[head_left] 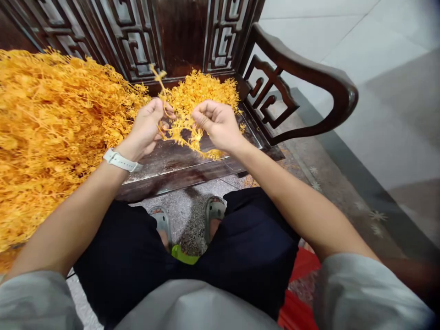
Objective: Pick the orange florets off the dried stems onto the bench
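Observation:
In front of me, over a dark wooden bench, I hold an orange-yellow artificial flower stem (187, 143) with branching, frilly tips. My left hand (148, 124), with a pale watch strap at its wrist, is closed around the stem, and one end sticks up above the fingers. Thumb and forefinger of my right hand (217, 123) are pinched together at the stem's frilly tips; the exact grip point is partly hidden. Just behind both hands lies a small heap of the same orange sprigs (206, 89). A much larger pile of sprigs (62, 137) fills the left side.
The bench seat (165, 165) ends just before my knees. Its curved armrest (309, 68) rises at the right, and a carved backrest (185, 36) stands behind the heaps. Something red (299, 293) is beside my right leg. A green object (184, 255) shows between my legs.

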The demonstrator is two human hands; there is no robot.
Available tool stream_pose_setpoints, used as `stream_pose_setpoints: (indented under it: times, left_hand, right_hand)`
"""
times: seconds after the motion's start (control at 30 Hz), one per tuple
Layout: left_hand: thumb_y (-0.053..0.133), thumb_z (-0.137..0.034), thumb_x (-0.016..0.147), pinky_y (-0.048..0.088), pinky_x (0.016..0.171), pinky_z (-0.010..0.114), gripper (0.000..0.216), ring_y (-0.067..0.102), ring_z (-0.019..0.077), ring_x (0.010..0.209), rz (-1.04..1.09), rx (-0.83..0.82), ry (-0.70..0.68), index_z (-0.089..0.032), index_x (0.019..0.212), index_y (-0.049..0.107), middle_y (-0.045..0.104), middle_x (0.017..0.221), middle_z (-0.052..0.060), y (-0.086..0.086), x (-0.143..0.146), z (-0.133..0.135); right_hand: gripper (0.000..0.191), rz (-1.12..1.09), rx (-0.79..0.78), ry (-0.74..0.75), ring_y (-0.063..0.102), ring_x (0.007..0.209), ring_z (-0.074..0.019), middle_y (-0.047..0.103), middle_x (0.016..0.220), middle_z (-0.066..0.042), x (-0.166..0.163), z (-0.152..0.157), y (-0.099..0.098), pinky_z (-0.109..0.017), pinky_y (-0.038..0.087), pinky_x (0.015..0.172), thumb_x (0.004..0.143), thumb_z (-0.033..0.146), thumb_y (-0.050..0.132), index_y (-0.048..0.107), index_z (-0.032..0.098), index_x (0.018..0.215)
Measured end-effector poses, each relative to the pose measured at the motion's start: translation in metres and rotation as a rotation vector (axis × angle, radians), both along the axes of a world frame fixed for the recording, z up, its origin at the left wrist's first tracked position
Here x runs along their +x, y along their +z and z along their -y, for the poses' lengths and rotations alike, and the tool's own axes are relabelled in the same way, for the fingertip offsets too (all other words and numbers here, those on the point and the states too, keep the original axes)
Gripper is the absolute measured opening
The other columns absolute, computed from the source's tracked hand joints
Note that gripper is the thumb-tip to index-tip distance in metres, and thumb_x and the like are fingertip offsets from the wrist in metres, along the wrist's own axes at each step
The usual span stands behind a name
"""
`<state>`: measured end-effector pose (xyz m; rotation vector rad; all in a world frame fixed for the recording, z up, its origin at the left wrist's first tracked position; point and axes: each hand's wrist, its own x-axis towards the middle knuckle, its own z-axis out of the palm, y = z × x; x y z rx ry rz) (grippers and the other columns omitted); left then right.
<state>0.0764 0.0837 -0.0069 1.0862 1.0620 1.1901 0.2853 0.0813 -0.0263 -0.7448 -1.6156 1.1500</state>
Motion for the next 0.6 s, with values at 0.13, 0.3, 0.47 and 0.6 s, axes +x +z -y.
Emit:
stream_pose_setpoints:
  times: [0.13, 0.3, 0.47, 0.6]
  left_hand:
    - [0.074, -0.041, 0.103, 0.015, 0.037, 0.015, 0.035, 0.030, 0.0018, 0.040, -0.114, -0.117, -0.226, -0.017, 0.080, 0.062, 0.053, 0.064, -0.001, 0.008, 0.000, 0.010]
    - [0.084, -0.030, 0.094, 0.015, 0.037, 0.019, 0.036, 0.032, 0.0049, 0.039, -0.158, -0.133, -0.260, -0.019, 0.070, 0.059, 0.047, 0.054, -0.001, 0.008, 0.009, 0.017]
    - [0.083, -0.027, 0.094, 0.021, 0.042, 0.020, 0.037, 0.036, 0.0064, 0.043, -0.315, 0.054, -0.251, -0.017, 0.066, 0.060, 0.049, 0.052, -0.001, 0.003, 0.022, 0.012]
    - [0.084, -0.032, 0.093, 0.020, 0.043, 0.021, 0.038, 0.033, 0.0069, 0.043, -0.317, 0.069, -0.316, -0.017, 0.066, 0.063, 0.044, 0.050, -0.002, 0.008, 0.026, 0.024]
  right_hand:
    - [0.044, -0.003, 0.014, -0.129, 0.056, 0.077, -0.0125, 0.053, 0.078, 0.001, 0.016, -0.011, 0.004, -0.023, 0.045, 0.063, 0.096, 0.057, 0.079, 0.056, 0.021, 0.089]
    - [0.035, 0.040, -0.113, -0.261, 0.057, 0.083, -0.0156, 0.054, 0.082, -0.002, 0.026, -0.019, -0.003, -0.027, 0.047, 0.071, 0.101, 0.043, 0.076, 0.054, 0.021, 0.085]
    - [0.026, 0.098, -0.115, -0.350, 0.057, 0.080, -0.0165, 0.057, 0.077, -0.002, 0.016, -0.045, -0.025, -0.031, 0.048, 0.075, 0.101, 0.024, 0.069, 0.054, 0.021, 0.080]
    - [0.026, 0.061, -0.219, -0.590, 0.054, 0.075, -0.0138, 0.053, 0.077, 0.000, 0.032, -0.077, -0.042, -0.028, 0.046, 0.071, 0.101, 0.020, 0.064, 0.050, 0.021, 0.080]
